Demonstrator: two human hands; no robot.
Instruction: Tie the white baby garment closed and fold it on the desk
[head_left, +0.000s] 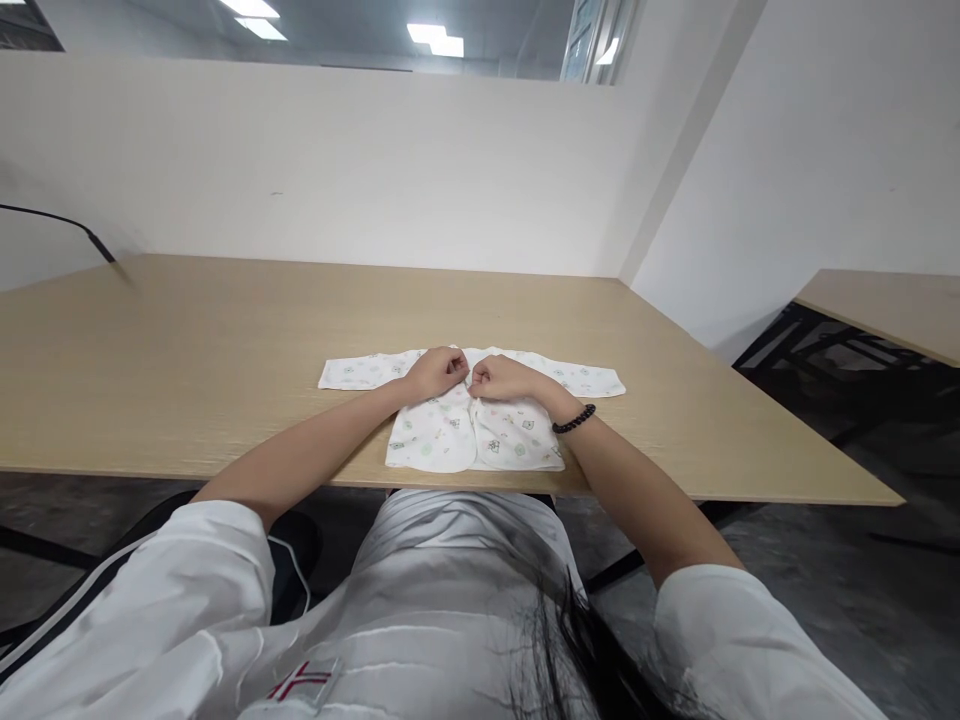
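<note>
White, soft-looking cloth in the shape of a small long-sleeved jacket [521, 437], scattered with tiny green and grey prints, spread flat near the front edge of a pale, wood-grained table [225, 330]. Slim sleeves stretched out to either side, nearly parallel to the table's front edge; body panels broad and slightly rumpled, with rounded hems at the middle opening, close to that edge. Left hand [437, 373] and right hand [501, 378] low over the table, just beside each other at the upper part of the opening. Fingers of both curled well inward, nearly closed, tips at the cloth; cannot tell whether pinching any of it. Round, dark beads in a bracelet [574, 419] on the right wrist, above the table's front part. Thin, black, curved rod [56, 214] at the table's left end. Smooth, white wall [375, 160] behind the table; pale-topped second table [892, 300] well apart to its right.
</note>
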